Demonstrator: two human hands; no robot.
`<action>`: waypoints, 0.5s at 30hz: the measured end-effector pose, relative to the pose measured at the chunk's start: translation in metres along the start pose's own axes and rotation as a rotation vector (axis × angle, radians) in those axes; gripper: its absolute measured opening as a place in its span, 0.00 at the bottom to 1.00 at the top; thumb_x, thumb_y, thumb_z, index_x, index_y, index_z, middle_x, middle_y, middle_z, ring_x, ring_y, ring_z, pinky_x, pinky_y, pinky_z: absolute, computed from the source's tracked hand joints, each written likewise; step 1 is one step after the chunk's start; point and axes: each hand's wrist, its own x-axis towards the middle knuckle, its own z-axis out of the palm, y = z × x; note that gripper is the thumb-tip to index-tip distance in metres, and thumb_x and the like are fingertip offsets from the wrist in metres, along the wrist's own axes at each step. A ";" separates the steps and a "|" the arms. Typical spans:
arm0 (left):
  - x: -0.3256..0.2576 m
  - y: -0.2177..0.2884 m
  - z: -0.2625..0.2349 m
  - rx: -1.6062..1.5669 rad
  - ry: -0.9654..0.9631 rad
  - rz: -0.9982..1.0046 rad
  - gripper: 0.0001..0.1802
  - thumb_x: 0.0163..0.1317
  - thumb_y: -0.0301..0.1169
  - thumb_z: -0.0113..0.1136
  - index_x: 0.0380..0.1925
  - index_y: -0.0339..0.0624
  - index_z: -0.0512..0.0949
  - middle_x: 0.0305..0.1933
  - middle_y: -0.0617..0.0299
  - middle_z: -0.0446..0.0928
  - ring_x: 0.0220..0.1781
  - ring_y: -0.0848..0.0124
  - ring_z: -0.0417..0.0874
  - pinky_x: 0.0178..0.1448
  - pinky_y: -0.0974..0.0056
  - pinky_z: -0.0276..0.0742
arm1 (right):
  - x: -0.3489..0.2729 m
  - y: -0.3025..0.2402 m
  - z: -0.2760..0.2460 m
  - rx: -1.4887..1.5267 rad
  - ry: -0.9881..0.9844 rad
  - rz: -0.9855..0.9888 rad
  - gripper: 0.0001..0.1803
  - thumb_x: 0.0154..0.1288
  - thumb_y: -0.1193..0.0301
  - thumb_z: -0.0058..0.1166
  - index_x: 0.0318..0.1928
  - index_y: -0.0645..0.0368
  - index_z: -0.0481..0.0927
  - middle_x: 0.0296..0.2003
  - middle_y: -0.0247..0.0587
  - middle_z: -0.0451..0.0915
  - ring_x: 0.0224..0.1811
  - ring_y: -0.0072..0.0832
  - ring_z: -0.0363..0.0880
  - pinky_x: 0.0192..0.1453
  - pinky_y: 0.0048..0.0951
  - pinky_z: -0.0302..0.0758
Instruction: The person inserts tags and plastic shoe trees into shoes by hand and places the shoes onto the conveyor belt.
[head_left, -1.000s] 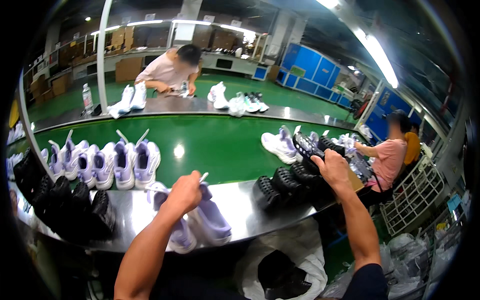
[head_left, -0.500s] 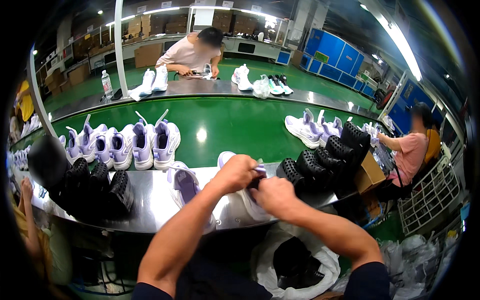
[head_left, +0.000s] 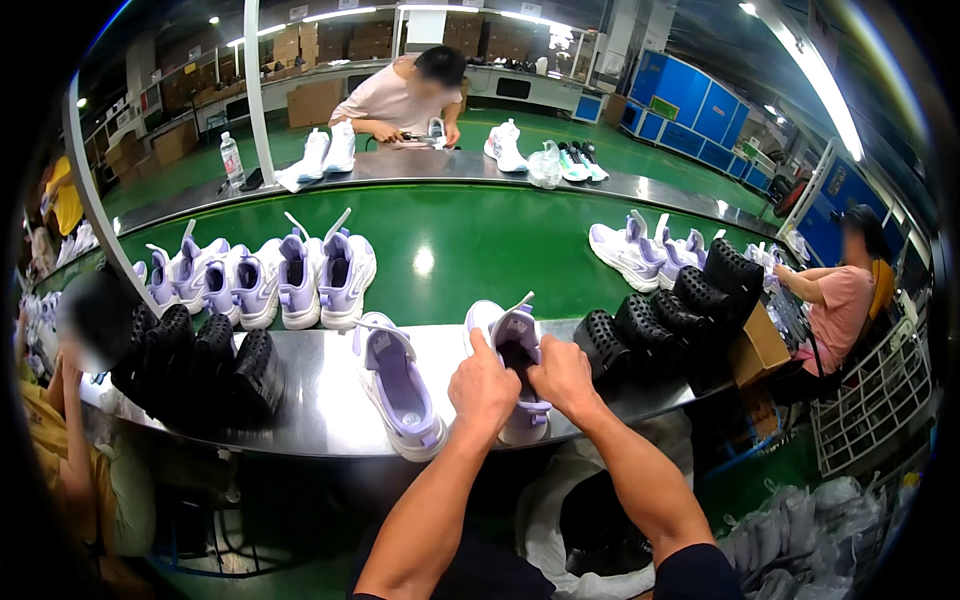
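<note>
A white and lavender sneaker [head_left: 525, 428] stands on the metal ledge in front of me, heel toward me and tongue raised. My left hand [head_left: 483, 388] grips the left side of its collar, fingers curled and partly hidden. On the opposite side, my right hand [head_left: 562, 374] holds the collar with bent fingers. Something dark shows inside the shoe between my hands; I cannot make out what it is. Left of it, apart from my hands, a second white and lavender sneaker [head_left: 395, 385] has its tongue pulled up and its lavender insole showing.
Similar sneakers [head_left: 343, 275] line the green belt [head_left: 470, 255] at left, more at right [head_left: 625, 255]. Black perforated blocks [head_left: 652, 325] flank me on the metal ledge [head_left: 310, 400]. Below hangs a white sack [head_left: 538, 515] with black items. People work across, left and right; a cardboard box [head_left: 758, 345] stands right.
My hands have come down from around the tongue to opposite sides of the sneaker's collar. The tongue now stands free, and the whole view has shifted slightly.
</note>
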 end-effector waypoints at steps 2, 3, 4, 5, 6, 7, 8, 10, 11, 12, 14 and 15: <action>-0.011 0.000 -0.009 -0.023 -0.026 0.040 0.48 0.59 0.39 0.66 0.75 0.33 0.55 0.36 0.34 0.84 0.40 0.36 0.85 0.48 0.42 0.80 | -0.003 -0.001 0.003 0.000 0.012 0.003 0.16 0.55 0.69 0.58 0.41 0.68 0.82 0.37 0.67 0.84 0.45 0.61 0.85 0.53 0.55 0.80; -0.032 0.009 -0.030 -0.015 -0.111 0.085 0.43 0.62 0.37 0.66 0.73 0.33 0.59 0.36 0.34 0.83 0.40 0.36 0.85 0.47 0.42 0.80 | -0.003 0.003 0.003 -0.017 -0.020 0.004 0.16 0.55 0.68 0.58 0.42 0.67 0.82 0.37 0.66 0.85 0.45 0.61 0.85 0.53 0.55 0.80; -0.061 0.000 -0.041 -0.055 0.060 0.358 0.38 0.61 0.37 0.68 0.69 0.34 0.67 0.38 0.37 0.82 0.42 0.40 0.85 0.46 0.44 0.79 | -0.001 0.004 0.002 -0.031 -0.050 -0.004 0.17 0.55 0.68 0.58 0.43 0.66 0.82 0.37 0.65 0.85 0.44 0.61 0.85 0.53 0.55 0.80; -0.084 -0.011 -0.057 0.022 0.261 0.581 0.32 0.58 0.36 0.71 0.62 0.37 0.76 0.40 0.43 0.82 0.41 0.46 0.84 0.45 0.47 0.80 | 0.001 0.000 0.003 -0.032 -0.069 -0.015 0.17 0.55 0.68 0.58 0.44 0.64 0.82 0.37 0.65 0.85 0.44 0.60 0.85 0.53 0.55 0.81; -0.108 -0.025 -0.077 0.087 0.378 0.573 0.28 0.57 0.39 0.74 0.57 0.43 0.80 0.47 0.43 0.80 0.46 0.48 0.81 0.50 0.49 0.79 | 0.001 -0.003 0.004 -0.082 -0.073 -0.018 0.17 0.55 0.67 0.58 0.43 0.64 0.82 0.36 0.65 0.85 0.44 0.60 0.85 0.52 0.56 0.81; -0.118 -0.034 -0.097 0.207 0.445 0.506 0.29 0.56 0.42 0.74 0.57 0.43 0.80 0.50 0.41 0.78 0.49 0.45 0.79 0.53 0.48 0.77 | 0.001 -0.002 0.005 -0.104 -0.081 -0.035 0.16 0.55 0.67 0.58 0.43 0.64 0.82 0.36 0.64 0.85 0.42 0.60 0.85 0.50 0.57 0.81; -0.125 -0.041 -0.113 0.324 0.514 0.440 0.31 0.56 0.45 0.75 0.56 0.43 0.79 0.53 0.39 0.77 0.52 0.42 0.77 0.56 0.46 0.75 | -0.004 0.004 0.002 -0.105 -0.018 -0.112 0.16 0.54 0.67 0.59 0.41 0.64 0.82 0.34 0.64 0.85 0.40 0.60 0.85 0.49 0.57 0.81; -0.108 -0.084 -0.104 0.258 0.292 0.178 0.30 0.56 0.53 0.74 0.49 0.42 0.81 0.57 0.34 0.73 0.55 0.38 0.75 0.60 0.44 0.74 | -0.005 -0.014 -0.004 -0.073 -0.087 -0.077 0.17 0.53 0.66 0.61 0.40 0.66 0.82 0.32 0.64 0.84 0.40 0.61 0.85 0.49 0.57 0.81; -0.090 -0.092 -0.098 -0.169 0.043 0.091 0.28 0.57 0.54 0.72 0.44 0.41 0.80 0.51 0.34 0.74 0.52 0.39 0.78 0.58 0.46 0.76 | -0.003 -0.015 0.004 -0.058 -0.072 -0.096 0.18 0.52 0.66 0.61 0.41 0.67 0.82 0.33 0.65 0.84 0.40 0.62 0.84 0.50 0.57 0.80; -0.082 -0.092 -0.091 -0.131 0.104 0.166 0.28 0.58 0.54 0.72 0.41 0.39 0.80 0.46 0.36 0.74 0.48 0.41 0.80 0.54 0.47 0.78 | -0.004 -0.029 0.009 -0.016 -0.081 -0.097 0.19 0.52 0.66 0.61 0.41 0.68 0.82 0.34 0.65 0.85 0.42 0.62 0.84 0.52 0.56 0.79; -0.071 -0.076 -0.094 -0.101 -0.025 0.218 0.28 0.57 0.53 0.74 0.42 0.39 0.82 0.52 0.37 0.76 0.52 0.42 0.81 0.58 0.50 0.78 | -0.004 -0.036 0.011 -0.043 -0.116 -0.114 0.22 0.54 0.63 0.63 0.44 0.69 0.83 0.35 0.65 0.85 0.43 0.61 0.84 0.53 0.55 0.79; -0.073 -0.082 -0.102 -0.117 -0.001 0.249 0.30 0.57 0.53 0.75 0.47 0.39 0.81 0.56 0.35 0.75 0.57 0.40 0.79 0.62 0.50 0.76 | -0.001 -0.043 0.005 -0.004 -0.203 -0.121 0.25 0.54 0.60 0.66 0.45 0.69 0.82 0.34 0.64 0.85 0.42 0.60 0.85 0.51 0.54 0.79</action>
